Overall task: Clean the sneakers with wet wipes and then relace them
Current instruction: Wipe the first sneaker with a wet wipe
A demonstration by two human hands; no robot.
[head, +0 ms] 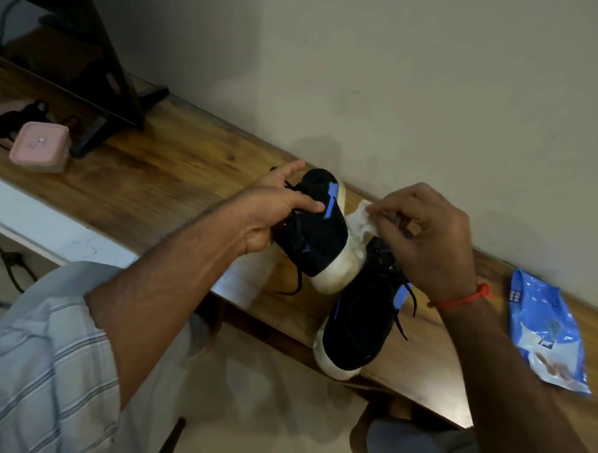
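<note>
My left hand (271,211) grips a black sneaker with blue stripes and a white sole (319,234), held on its side above the wooden shelf (177,166). My right hand (424,238) pinches a crumpled white wet wipe (359,220) against that sneaker's white sole edge. A second black sneaker (358,318) lies on the shelf below my right hand, its toe hanging over the front edge, black laces loose. A blue wet wipe pack (546,333) lies on the shelf to the right.
A pink box (40,146) and a dark tangled object (14,121) sit at the shelf's left end beside a black monitor stand (115,91). The wall runs close behind the shelf. A white sheet (244,275) lies under the held sneaker. A cable trails on the floor at left.
</note>
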